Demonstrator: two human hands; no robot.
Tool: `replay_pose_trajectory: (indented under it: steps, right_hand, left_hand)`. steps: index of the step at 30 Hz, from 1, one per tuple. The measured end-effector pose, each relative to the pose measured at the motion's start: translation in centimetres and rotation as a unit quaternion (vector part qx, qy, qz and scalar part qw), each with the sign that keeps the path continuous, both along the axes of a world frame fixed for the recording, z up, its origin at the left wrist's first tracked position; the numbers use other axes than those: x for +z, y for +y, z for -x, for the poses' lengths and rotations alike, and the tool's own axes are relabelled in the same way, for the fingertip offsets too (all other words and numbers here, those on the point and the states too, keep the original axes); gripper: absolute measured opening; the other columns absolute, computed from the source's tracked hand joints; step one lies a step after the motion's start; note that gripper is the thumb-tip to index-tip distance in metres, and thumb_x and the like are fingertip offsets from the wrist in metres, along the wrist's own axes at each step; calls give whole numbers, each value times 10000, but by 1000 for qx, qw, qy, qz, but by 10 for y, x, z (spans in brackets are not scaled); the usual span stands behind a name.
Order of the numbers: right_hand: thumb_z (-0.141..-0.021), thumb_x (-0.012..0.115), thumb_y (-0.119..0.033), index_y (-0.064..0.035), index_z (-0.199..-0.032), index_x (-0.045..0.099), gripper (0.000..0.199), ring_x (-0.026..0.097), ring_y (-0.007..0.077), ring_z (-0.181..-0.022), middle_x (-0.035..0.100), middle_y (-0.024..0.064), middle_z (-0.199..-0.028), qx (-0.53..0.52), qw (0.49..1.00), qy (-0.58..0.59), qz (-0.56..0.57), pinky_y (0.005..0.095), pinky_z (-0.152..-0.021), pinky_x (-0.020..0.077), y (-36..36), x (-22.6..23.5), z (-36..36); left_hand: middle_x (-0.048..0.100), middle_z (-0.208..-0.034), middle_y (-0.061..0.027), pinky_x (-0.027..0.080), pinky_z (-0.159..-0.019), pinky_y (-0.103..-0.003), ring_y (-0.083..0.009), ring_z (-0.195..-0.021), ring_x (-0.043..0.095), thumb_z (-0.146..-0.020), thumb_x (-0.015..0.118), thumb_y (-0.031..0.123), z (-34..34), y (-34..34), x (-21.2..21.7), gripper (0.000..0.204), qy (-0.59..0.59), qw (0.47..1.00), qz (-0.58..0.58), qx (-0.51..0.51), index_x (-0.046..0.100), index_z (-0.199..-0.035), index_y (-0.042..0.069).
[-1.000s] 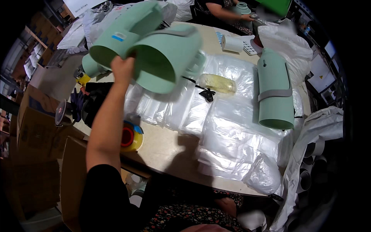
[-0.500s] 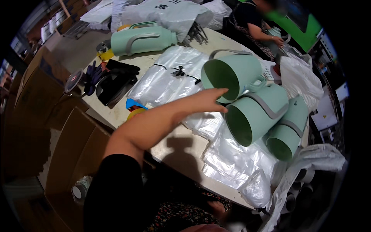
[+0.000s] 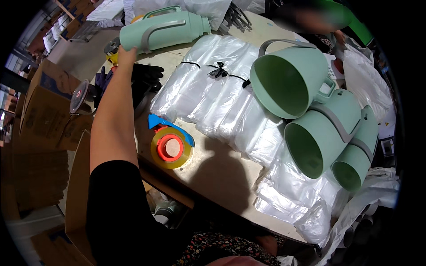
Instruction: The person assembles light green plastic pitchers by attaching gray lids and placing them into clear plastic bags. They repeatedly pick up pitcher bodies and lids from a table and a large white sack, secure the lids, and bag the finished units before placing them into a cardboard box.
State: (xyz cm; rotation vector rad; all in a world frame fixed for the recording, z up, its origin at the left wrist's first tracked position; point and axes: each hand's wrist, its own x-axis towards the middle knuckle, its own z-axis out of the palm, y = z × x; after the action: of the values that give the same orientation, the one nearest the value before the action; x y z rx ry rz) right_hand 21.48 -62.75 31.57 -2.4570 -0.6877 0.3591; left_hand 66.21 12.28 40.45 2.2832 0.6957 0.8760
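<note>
My left hand is stretched to the far left, its fingertips at the bottom end of a pale green thermos jug. The fingers look spread, and nothing shows in them; whether they touch the jug I cannot tell. That jug lies on its side, with a grey carrying handle and a green side handle. At the right lie three hollow pale green jug shells: an upper one, a middle one and a slimmer one, their open ends facing me. My right hand seems to show dimly below the table edge, its fingers unclear.
Bundled clear plastic bags cover the table's middle. A tape roll in a blue and red dispenser lies near the front edge. Dark gloves are at the left, beside cardboard boxes. A co-worker is across the table.
My left hand has moved from the open ends of the jug shells at the right to the lying jug at the far left. The view has shifted, uncovering the tape dispenser.
</note>
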Motion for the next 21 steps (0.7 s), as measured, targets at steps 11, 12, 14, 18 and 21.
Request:
replay_pose_trajectory:
  steps: [11, 12, 14, 18, 21]
  right_hand:
    - [-675, 643, -165, -123, -892, 652, 221, 567, 255, -722, 580, 52, -748, -7, 1000, 1, 20, 384, -663, 438, 10, 2, 2]
    - [-668, 653, -135, -113, -915, 639, 248, 560, 259, -714, 572, 62, -744, -18, 1000, -9, -2, 382, -663, 443, 6, -2, 6]
    - [-659, 654, -106, -111, -937, 632, 279, 563, 265, -719, 576, 70, -748, 10, 1000, 5, -17, 376, -656, 448, 3, -8, 7]
    - [-771, 633, -88, -77, -1015, 609, 245, 597, 261, -769, 620, 95, -821, -48, 993, 61, -92, 350, -703, 472, 12, 19, 10]
    - [-885, 585, -194, -12, -1090, 570, 274, 591, 156, -847, 635, 90, -912, -223, 913, 219, -261, 274, -747, 454, 45, 71, 12]
  left_hand:
    - [571, -1099, -142, 462, -809, -360, -251, -948, 569, -792, 682, 344, 45, -87, 49, 568, -183, 921, 320, -127, 513, -1165, -49]
    - [593, -1037, -115, 455, -804, -341, -219, -916, 570, -817, 655, 317, 47, -92, 51, 486, -189, 910, 338, -148, 535, -1126, -38]
    - [611, -993, -89, 436, -819, -315, -180, -903, 564, -851, 617, 286, 59, -110, 70, 405, -186, 910, 322, -185, 552, -1101, -27]
    - [580, -1103, -97, 383, -911, -297, -171, -1009, 530, -898, 554, 255, 195, -181, 129, 390, -277, 869, 323, -254, 519, -1168, -23]
    - [516, -1223, -113, 367, -980, -364, -221, -1121, 497, -920, 521, 217, 304, -221, 153, 417, -362, 788, 368, -336, 433, -1255, -16]
